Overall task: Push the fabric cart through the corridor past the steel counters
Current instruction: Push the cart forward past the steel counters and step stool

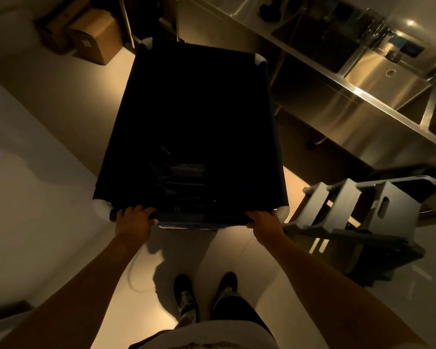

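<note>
A black fabric cart (pixel 194 71) with white corner caps fills the middle of the head view, its dark inside barely lit. My left hand (pixel 134 219) is closed over the near rim close to the left corner. My right hand (pixel 261 220) grips the same rim close to the right corner. The steel counters (pixel 378 102) with sunken sinks run along the right side, just beside the cart's right edge.
A grey plastic step stool (pixel 358 210) stands on the floor at the right, close to my right arm. Cardboard boxes (pixel 93 36) are stacked at the far left. A pale wall (pixel 23 147) bounds the left. My feet (pixel 207 295) are on the light floor.
</note>
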Demonstrator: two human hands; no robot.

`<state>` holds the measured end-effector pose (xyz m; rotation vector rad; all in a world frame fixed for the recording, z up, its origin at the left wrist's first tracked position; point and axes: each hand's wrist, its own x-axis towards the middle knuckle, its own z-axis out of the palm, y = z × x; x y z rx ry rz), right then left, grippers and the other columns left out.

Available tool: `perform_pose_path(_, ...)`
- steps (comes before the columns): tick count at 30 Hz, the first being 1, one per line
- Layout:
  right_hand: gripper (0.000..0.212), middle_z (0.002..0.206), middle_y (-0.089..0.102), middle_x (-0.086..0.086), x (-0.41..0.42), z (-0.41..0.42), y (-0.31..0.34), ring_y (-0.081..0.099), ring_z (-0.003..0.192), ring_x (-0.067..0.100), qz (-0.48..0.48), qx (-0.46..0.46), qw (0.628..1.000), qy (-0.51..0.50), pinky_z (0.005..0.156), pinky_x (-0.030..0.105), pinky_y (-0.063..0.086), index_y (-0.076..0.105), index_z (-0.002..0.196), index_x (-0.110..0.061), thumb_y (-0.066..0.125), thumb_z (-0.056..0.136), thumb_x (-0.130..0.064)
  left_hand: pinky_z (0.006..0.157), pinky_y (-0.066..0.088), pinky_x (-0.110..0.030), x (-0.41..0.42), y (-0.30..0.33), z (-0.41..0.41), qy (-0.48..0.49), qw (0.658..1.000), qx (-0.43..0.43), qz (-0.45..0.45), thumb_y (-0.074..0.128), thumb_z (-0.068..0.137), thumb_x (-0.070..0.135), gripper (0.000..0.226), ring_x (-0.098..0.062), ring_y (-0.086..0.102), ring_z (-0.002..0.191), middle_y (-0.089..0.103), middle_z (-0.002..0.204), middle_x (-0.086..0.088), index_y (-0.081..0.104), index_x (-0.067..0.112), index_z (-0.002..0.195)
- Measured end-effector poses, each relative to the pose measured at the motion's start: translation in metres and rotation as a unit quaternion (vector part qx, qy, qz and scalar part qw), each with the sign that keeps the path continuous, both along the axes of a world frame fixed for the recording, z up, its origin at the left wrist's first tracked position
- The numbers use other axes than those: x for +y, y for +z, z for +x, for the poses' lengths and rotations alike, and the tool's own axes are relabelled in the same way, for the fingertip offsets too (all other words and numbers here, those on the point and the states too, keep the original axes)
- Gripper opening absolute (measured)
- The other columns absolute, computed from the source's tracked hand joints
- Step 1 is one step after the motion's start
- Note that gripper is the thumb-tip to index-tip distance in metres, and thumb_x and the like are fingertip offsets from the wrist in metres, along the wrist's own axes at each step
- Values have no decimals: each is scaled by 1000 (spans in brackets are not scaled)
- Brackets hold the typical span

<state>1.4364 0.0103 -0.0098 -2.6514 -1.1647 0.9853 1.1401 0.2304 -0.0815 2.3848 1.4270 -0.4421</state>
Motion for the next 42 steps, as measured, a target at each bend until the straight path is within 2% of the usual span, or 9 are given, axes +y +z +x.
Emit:
perform_pose_path(2, 39, 149, 54, 6, 10, 7, 5, 48, 141, 25, 0, -17, 1000, 1, 116, 26, 36, 54, 145, -20, 52, 106, -18, 112, 31, -50, 8, 1, 6, -3, 1000, -2, 7, 51, 94, 45, 41, -32, 51, 126, 60, 131, -7, 56, 36, 134)
perform_pose_path(8, 44, 152, 50, 7, 30, 30, 4, 41, 146, 30, -23, -54, 997, 52, 125, 40, 31, 51, 148, -23, 53, 105, -15, 115, 28, -53, 14, -3, 21, 6, 1000, 0, 9, 48, 95, 48, 46, -34, 49, 129, 59, 135, -8, 51, 35, 139)
perform_pose_path(14, 45, 153, 50, 4, 60, 69, 0, 40, 147, 28, -24, -62, 994, 83, 126, 40, 28, 50, 150, -24, 53, 105, -19, 118, 26, -55, 16, -4, 41, 25, 999, 2, 24, 48, 97, 46, 49, -32, 45, 135, 56, 141, -5, 45, 34, 144)
perform_pose_path(21, 44, 152, 52, 0, 105, 120, -2, 39, 149, 25, -17, -54, 989, 134, 130, 41, 21, 51, 149, -26, 54, 105, -22, 120, 25, -57, 26, -7, 70, 79, 997, 3, 25, 57, 95, 30, 53, -32, 41, 140, 55, 143, -5, 45, 30, 146)
perform_pose_path(28, 45, 153, 51, 1, 162, 176, -7, 38, 149, 25, -7, -46, 981, 187, 131, 41, 16, 49, 150, -26, 53, 105, -22, 120, 21, -59, 43, -9, 110, 134, 990, -11, 43, 48, 99, 35, 53, -34, 34, 146, 48, 151, -7, 38, 29, 151)
perform_pose_path(34, 45, 151, 53, 0, 210, 215, -10, 41, 147, 23, -8, -68, 963, 259, 130, 41, 15, 47, 150, -27, 51, 106, -22, 120, 20, -59, 65, -8, 138, 182, 983, -23, 26, 40, 103, 32, 46, -33, 34, 146, 48, 151, -7, 42, 31, 149)
perform_pose_path(38, 44, 149, 54, 1, 240, 231, -11, 42, 145, 23, -8, -65, 957, 284, 130, 41, 15, 49, 149, -27, 51, 106, -23, 121, 17, -58, 77, -6, 156, 225, 974, -20, 8, 42, 102, 26, 47, -32, 32, 146, 47, 151, -6, 44, 32, 148)
perform_pose_path(42, 44, 149, 54, 1, 272, 247, -13, 43, 145, 22, -10, -70, 951, 300, 130, 41, 14, 48, 149, -27, 52, 105, -24, 120, 22, -59, 95, -3, 171, 242, 970, -28, 3, 48, 98, 22, 48, -30, 38, 142, 52, 147, -4, 47, 34, 145)
